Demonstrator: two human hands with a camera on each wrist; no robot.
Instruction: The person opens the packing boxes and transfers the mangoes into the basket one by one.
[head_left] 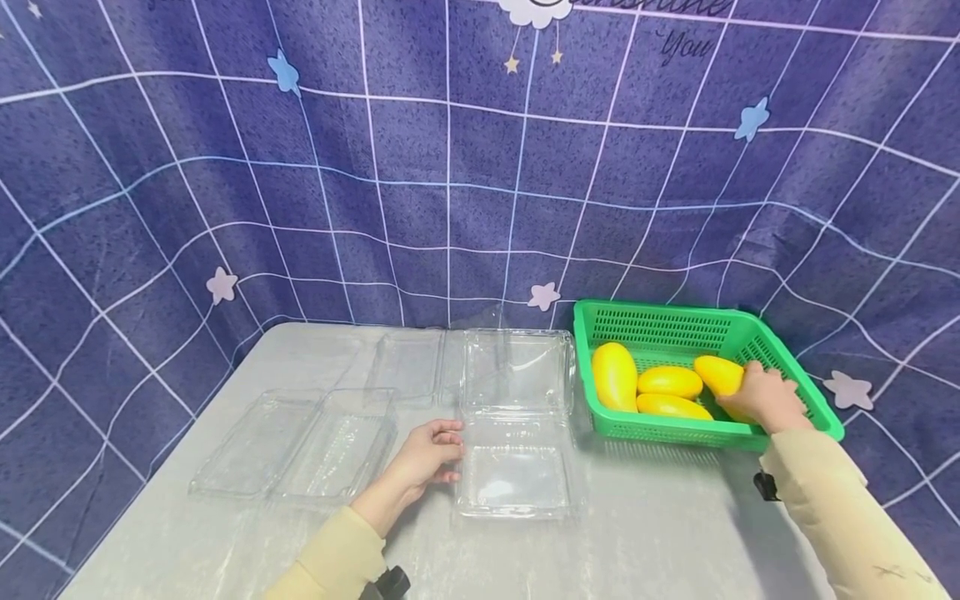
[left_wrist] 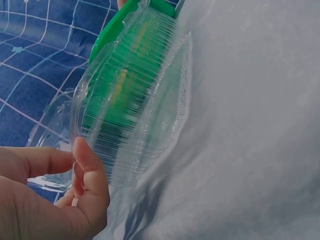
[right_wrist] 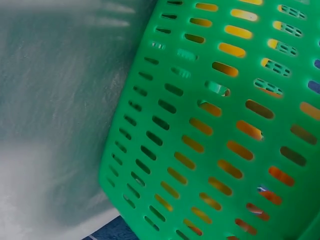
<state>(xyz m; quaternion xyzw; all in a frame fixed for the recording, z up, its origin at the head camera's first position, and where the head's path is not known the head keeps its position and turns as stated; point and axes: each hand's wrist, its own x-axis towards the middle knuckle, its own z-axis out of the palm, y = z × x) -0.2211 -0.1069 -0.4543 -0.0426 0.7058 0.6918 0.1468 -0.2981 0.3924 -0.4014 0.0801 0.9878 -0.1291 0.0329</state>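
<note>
My left hand (head_left: 426, 458) is at the left edge of a clear plastic clamshell box (head_left: 517, 483), whose lid (head_left: 517, 373) lies folded back behind it. In the left wrist view, thumb and fingers (left_wrist: 92, 172) pinch the ribbed box's rim. On the right, my right hand (head_left: 771, 400) reaches into a green plastic basket (head_left: 708, 432) and grips a yellow mango (head_left: 718, 375), partly covered by the fingers. Several more mangoes, one at the basket's left end (head_left: 615, 377), lie beside it. The right wrist view shows the slotted basket wall (right_wrist: 200, 125); the hand is hidden there.
Another open clear clamshell box (head_left: 330, 454) lies on the grey table (head_left: 645, 533) at the left, with a further clear box (head_left: 408, 362) behind it. A purple-blue curtain (head_left: 420, 208) with a grid pattern hangs along the table's back edge.
</note>
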